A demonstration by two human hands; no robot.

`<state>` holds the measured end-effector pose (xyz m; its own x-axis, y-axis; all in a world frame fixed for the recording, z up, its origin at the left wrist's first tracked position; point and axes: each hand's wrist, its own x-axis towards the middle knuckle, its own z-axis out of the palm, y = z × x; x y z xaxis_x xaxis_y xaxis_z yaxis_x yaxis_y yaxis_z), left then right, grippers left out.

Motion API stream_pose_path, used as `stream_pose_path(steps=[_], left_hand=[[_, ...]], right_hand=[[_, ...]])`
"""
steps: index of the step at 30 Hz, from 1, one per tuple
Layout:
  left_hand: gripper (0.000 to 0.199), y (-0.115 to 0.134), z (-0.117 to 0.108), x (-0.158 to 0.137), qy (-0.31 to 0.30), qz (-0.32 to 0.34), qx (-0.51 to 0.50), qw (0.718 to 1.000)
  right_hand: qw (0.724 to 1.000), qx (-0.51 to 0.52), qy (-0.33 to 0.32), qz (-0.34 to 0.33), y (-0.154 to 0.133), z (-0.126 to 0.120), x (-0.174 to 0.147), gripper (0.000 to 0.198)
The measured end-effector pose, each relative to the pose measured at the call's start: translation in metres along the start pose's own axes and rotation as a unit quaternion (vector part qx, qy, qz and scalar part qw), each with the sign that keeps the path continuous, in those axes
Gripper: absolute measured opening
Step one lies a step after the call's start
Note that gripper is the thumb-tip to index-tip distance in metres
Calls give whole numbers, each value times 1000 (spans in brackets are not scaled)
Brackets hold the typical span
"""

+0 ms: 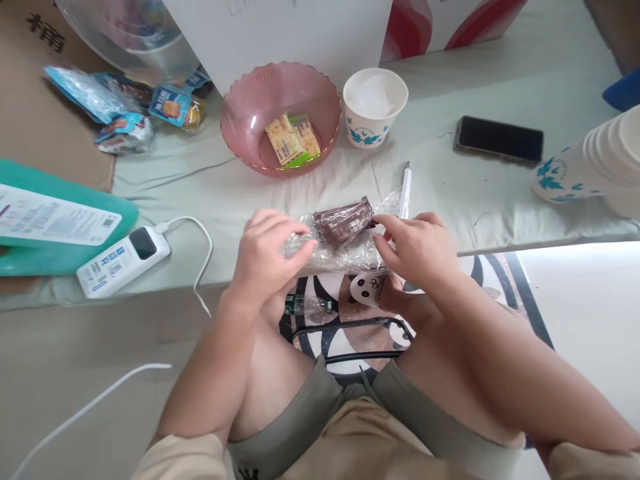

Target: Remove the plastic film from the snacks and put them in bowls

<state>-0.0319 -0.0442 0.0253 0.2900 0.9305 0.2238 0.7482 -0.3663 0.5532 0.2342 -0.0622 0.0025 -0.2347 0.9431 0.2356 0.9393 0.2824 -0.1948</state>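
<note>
I saw the left hand (270,252) hang wide and empty beside the brown packet (343,223) | right hand (419,247) parted at its other end, contact unclear | packet lay on clear wrap (350,257) near the tabletop (465,207) edge, seemingly for easy two-handed reach

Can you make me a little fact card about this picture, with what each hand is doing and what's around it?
Left hand: open, fingers near the brown packet
Right hand: fingertips at the packet's right end; grip unclear
Between hands: brown packet on clear plastic wrap
Behind packet: pink bowl with small packets inside
Right of bowl: paper cup, then a dark phone
Far right: stacked paper cups
</note>
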Motion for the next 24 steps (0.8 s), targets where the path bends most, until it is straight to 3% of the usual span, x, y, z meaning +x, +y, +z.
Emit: stream_pose_path(steps=[2,4,6,8,12,16,19,22,24], left_hand=[[44,3,10,7,19,-5,51,999],[65,3,17,13,-65,-9,68,996],[58,0,20,19,-138,-14,59,988],[45,-5,22,23,-144,-31,44,988],[31,-18,23,30,-56,-81,-33,995],[17,-27,20,37,29,-179,-112,977],[26,-33,15,41,62,-221,-120,966],[14,-38,11,40,9,-191,-127,973],[29,-39,9,37,-59,-165,-117,978]], right_hand=[[1000,21,22,4,-5,5,6,30],[998,55,33,-28,-9,11,10,31],[993,84,34,-80,-13,18,13,31],[988,92,25,-124,-16,25,15,33],[986,87,-15,-142,-22,32,23,44],[988,96,-31,-114,-24,35,37,52],[989,112,-47,-79,-25,37,47,54],[988,127,-54,-70,-24,39,52,53],[989,123,-54,-69,-23,39,52,52]])
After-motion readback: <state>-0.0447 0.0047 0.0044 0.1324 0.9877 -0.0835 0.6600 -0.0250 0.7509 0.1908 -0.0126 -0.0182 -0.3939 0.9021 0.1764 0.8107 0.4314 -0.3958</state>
